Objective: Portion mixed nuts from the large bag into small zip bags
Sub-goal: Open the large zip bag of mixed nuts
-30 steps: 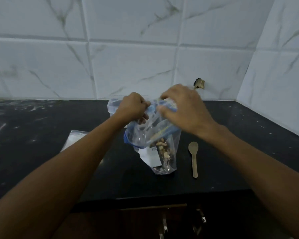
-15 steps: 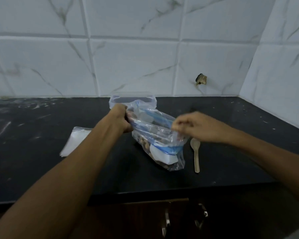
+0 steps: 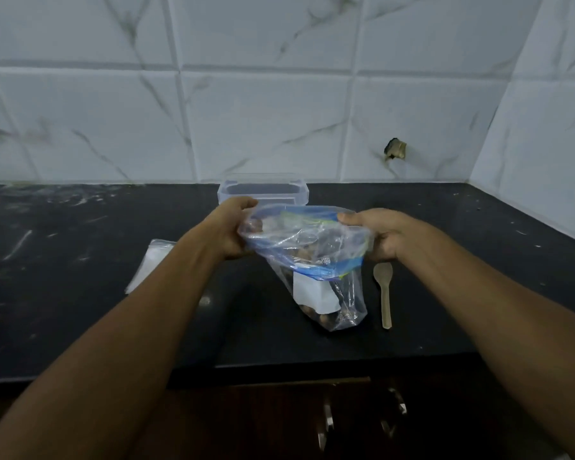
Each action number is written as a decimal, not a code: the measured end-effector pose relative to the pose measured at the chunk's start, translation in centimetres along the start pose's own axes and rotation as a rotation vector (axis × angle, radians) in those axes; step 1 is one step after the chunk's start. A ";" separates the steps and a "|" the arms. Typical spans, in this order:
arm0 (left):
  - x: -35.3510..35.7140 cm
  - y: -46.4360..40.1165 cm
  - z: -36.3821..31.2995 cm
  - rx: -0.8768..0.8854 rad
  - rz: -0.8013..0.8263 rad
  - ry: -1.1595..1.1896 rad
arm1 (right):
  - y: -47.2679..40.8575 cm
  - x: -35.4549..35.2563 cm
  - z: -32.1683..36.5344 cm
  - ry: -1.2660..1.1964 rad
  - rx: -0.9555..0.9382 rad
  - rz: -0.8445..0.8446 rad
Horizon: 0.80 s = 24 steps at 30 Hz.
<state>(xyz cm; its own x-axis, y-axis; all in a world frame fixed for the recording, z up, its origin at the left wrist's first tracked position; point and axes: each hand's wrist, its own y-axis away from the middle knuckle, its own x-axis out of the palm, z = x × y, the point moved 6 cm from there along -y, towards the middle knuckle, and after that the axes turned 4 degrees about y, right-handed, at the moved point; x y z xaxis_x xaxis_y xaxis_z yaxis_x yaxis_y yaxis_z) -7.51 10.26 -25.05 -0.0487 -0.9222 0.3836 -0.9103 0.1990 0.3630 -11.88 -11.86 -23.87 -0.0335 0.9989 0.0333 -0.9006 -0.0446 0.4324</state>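
**Head view: large bag held wide at the mouth**

Head view, and the large bag point(image 3: 316, 260) of mixed nuts point(image 3: 319, 318) is seen at the middle of the black counter point(image 3: 80, 260), its bottom corner resting on the surface and its top tilted toward the wall. The blue zip mouth is spread apart, held from both sides. The left rim is gripped by the left hand point(image 3: 228, 229), fingers curled round the plastic. The right rim is pinched by the right hand point(image 3: 379, 234), thumb laid on top of the blue strip and fingers tucked beneath. Through the clear plastic a white label can be made out, with nuts gathered low in the bag and a few more up near the mouth.

Just to the right of the bag a pale wooden spoon point(image 3: 384, 292) is laid flat on the counter, bowl toward the wall, handle toward the near edge, apart from the bag. To the left, partly hidden by the left forearm, a flat stack of small zip bags point(image 3: 153, 263) is lying on the counter. Behind the hands, close to the wall, a clear plastic container point(image 3: 263, 190) is stood, open at the top. The wall itself is faced with white marbled tiles point(image 3: 263, 121), and a small broken hole point(image 3: 395, 149) is marked in one tile to the right.
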 end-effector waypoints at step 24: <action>6.2 12.8 5.4 1.613 0.166 -1.593 | -0.2 -2.9 0.7 0.437 -0.124 -0.393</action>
<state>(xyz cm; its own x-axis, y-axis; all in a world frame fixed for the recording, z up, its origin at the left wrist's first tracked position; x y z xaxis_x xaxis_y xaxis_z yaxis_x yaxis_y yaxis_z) -21.64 5.34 -22.60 0.4308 -0.5259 -0.7334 -0.2933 0.6870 -0.6649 -11.33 -14.81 -23.37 0.1607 0.8551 -0.4930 -0.9246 0.3052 0.2280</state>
